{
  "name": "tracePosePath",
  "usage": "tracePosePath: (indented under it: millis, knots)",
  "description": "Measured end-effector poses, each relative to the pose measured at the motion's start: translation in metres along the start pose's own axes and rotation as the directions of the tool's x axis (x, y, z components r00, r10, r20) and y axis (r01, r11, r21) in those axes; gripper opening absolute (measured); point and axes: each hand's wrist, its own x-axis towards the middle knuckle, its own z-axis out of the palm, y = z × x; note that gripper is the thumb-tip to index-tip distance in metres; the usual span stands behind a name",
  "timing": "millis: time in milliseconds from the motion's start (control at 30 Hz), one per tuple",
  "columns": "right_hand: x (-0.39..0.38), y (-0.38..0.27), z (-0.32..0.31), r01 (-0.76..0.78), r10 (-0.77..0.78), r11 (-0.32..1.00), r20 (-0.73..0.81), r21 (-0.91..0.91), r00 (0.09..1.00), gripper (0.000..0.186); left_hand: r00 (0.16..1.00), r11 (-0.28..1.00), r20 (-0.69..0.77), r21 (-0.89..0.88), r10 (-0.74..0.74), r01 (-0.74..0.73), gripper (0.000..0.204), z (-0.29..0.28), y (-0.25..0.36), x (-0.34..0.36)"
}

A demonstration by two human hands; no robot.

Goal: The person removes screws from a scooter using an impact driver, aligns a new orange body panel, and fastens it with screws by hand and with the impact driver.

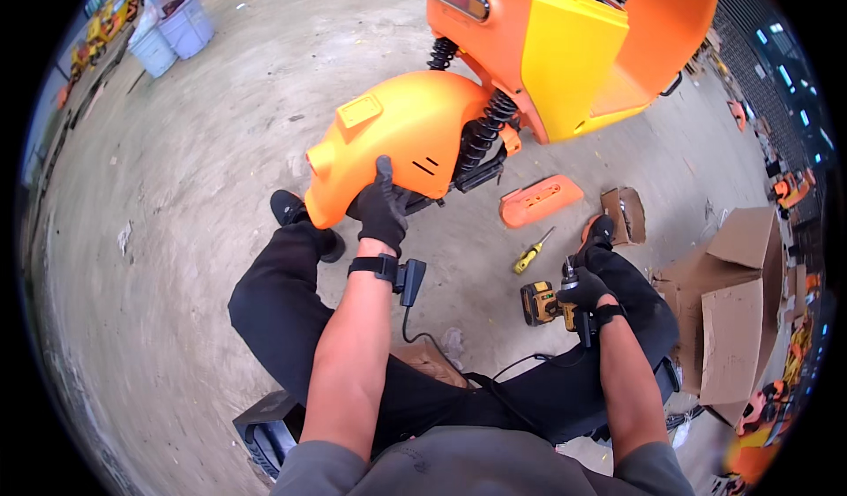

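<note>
In my gloved left hand (383, 217) is the lower edge of a big orange rear fender (401, 121), one finger lying up along its side. The fender sits at the rear of an orange and yellow scooter (565, 55), next to a black coil shock absorber (485, 131). Down by my right leg, my gloved right hand (584, 291) is closed around a yellow and black cordless drill (540, 304). Between my feet and the scooter, an orange plastic cover (540, 202) and a yellow-handled screwdriver (532, 253) lie on the floor.
A large open cardboard box (728, 311) stands at the right, and a smaller one (625, 215) rests by my right foot. A black cable (428, 337) runs from my left wrist across my lap. Pale bins (181, 28) stand at the far left.
</note>
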Motion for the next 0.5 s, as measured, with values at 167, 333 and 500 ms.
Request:
tracePosePath:
  millis: [167,333,500]
  knots:
    - [-0.002,-0.011,-0.010,-0.014,0.005,0.994,-0.081,-0.104,0.997,0.069,0.993,0.990,0.040,0.075,0.116,-0.118,0.048,0.002,-0.006,0.002]
    - [0.008,-0.012,-0.005,0.003,-0.010,0.977,-0.034,-0.211,0.999,0.073,0.988,0.963,0.053,0.221,0.144,-0.152,0.045,-0.010,-0.012,0.009]
    - [0.010,-0.035,-0.015,0.090,-0.117,0.965,-0.097,-0.244,0.988,0.055,0.968,0.924,0.072,0.288,0.242,-0.252,0.047,-0.024,-0.011,0.024]
